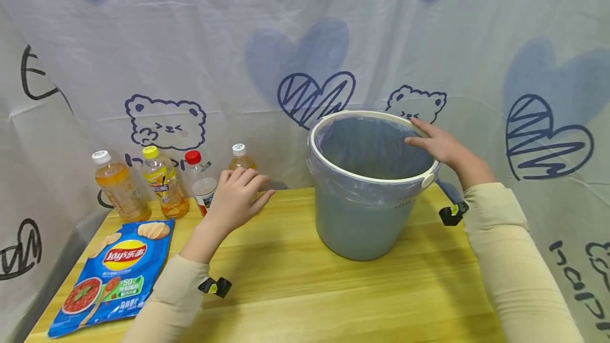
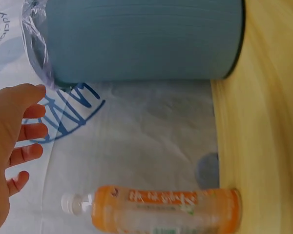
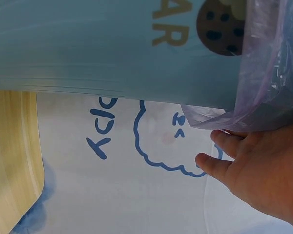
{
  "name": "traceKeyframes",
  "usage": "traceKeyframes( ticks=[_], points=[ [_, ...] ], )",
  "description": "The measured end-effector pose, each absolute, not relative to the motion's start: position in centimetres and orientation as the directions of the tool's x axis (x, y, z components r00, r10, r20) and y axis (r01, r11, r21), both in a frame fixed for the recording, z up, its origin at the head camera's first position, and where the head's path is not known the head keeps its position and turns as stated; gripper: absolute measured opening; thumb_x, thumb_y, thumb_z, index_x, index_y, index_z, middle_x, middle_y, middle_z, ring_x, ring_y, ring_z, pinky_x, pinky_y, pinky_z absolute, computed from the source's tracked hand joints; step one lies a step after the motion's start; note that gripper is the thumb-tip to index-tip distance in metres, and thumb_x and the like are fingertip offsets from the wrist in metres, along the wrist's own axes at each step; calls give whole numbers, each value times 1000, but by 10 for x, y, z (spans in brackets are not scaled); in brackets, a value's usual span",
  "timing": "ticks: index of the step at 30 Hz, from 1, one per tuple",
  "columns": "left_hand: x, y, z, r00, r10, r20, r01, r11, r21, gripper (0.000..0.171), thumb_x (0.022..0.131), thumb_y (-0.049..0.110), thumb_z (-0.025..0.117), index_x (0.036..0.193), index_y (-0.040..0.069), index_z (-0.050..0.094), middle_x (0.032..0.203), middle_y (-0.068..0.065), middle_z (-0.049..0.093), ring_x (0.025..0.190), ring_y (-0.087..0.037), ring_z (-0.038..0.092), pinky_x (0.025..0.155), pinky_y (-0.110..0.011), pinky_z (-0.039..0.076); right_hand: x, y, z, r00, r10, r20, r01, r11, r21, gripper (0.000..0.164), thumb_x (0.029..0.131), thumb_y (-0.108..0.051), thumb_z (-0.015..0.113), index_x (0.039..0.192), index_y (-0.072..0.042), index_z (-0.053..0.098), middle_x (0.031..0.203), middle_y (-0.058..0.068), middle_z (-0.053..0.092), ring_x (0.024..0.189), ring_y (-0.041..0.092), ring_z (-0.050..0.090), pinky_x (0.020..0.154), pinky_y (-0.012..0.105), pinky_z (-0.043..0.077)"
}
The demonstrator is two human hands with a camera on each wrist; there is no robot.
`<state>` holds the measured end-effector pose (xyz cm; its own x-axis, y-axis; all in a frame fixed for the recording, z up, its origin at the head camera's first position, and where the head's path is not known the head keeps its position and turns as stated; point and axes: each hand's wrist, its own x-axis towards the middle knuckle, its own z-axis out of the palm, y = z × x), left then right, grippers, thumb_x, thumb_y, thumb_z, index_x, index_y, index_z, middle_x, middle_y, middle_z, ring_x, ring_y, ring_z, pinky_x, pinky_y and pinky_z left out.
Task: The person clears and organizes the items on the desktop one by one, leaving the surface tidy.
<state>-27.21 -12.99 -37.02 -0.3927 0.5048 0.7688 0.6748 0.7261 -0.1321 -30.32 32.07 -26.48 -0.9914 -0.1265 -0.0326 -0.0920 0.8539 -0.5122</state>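
A grey-blue trash bin (image 1: 359, 226) with a white rim ring (image 1: 333, 165) stands upright on the table, lined with a translucent plastic bag (image 1: 343, 187). My right hand (image 1: 445, 150) rests at the bin's right rim, its fingers spread and fairly straight. In the right wrist view, fingertips (image 3: 210, 163) extend beside the bag's overhanging edge. My left hand (image 1: 235, 195) hovers with loosely bent fingers and holds nothing. Behind it, partly hidden, stands a white-capped bottle of orange drink (image 1: 240, 160); its orange label (image 2: 166, 197) shows in the left wrist view.
Left of that hand stand a red-capped bottle (image 1: 202, 184), a yellow-capped bottle (image 1: 164, 187) and another white-capped bottle (image 1: 121, 189). A blue chip bag (image 1: 124, 274) lies at the wooden table's (image 1: 333, 300) left side. A printed cloth (image 1: 214, 41) hangs behind.
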Motion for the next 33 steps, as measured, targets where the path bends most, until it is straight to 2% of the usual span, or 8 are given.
traceKeyframes(
  ticks=[11, 13, 15, 18, 21, 26, 33],
  points=[
    [-258, -168, -391, -517, 433, 738, 589, 806, -59, 27, 82, 30, 76, 101, 12, 69, 96, -7, 68, 91, -30, 58, 78, -47, 37, -302, 321, -264, -992, -125, -37, -87, 849, -521, 76, 101, -46, 42, 157, -14, 2, 163, 21, -2, 147, 50, 0, 113, 69, 7],
    [-254, -176, -393, -540, 408, 736, 572, 819, -33, 33, 90, 43, 67, 102, 12, 69, 96, -8, 68, 93, -31, 58, 78, -47, 36, -301, 321, -265, -992, -119, -43, -79, 849, -522, 77, 101, -48, 42, 158, -15, 1, 163, 21, -3, 147, 51, 0, 113, 70, 8],
    [-251, -186, -394, -561, 382, 734, 559, 829, -4, 38, 92, 47, 62, 101, 11, 69, 97, -8, 68, 95, -31, 58, 77, -46, 35, -301, 321, -265, -992, -115, -48, -73, 849, -523, 77, 101, -49, 41, 158, -17, 1, 163, 20, -3, 147, 51, 0, 112, 70, 8],
    [-246, -199, -395, -600, 335, 726, 533, 845, 51, 36, 92, 45, 64, 100, 11, 69, 97, -9, 68, 95, -31, 57, 76, -45, 33, -301, 321, -265, -992, -113, -52, -69, 849, -524, 76, 101, -49, 41, 158, -17, 0, 163, 20, -4, 147, 51, 0, 112, 71, 8],
    [-242, -211, -394, -634, 288, 717, 488, 869, 83, 27, 80, 26, 78, 100, 11, 68, 98, -9, 68, 94, -31, 56, 76, -46, 33, -301, 321, -265, -992, -116, -49, -73, 847, -527, 76, 101, -48, 41, 158, -17, 0, 163, 20, -4, 147, 50, -1, 113, 70, 7],
    [-235, -228, -393, -679, 219, 700, 418, 900, 124, 27, 81, 25, 77, 101, 9, 68, 98, -11, 68, 96, -33, 56, 78, -50, 33, -301, 322, -265, -992, -117, -50, -72, 842, -534, 76, 101, -47, 41, 158, -16, 1, 163, 20, -4, 147, 50, -1, 113, 70, 7],
    [-229, -254, -400, -711, 110, 694, 345, 915, 208, 27, 83, 22, 76, 103, 7, 67, 100, -16, 69, 99, -36, 55, 82, -54, 32, -300, 320, -264, -992, -113, -50, -71, 851, -521, 76, 101, -48, 41, 158, -18, 1, 163, 20, -3, 147, 50, 0, 112, 70, 8]
  ],
)
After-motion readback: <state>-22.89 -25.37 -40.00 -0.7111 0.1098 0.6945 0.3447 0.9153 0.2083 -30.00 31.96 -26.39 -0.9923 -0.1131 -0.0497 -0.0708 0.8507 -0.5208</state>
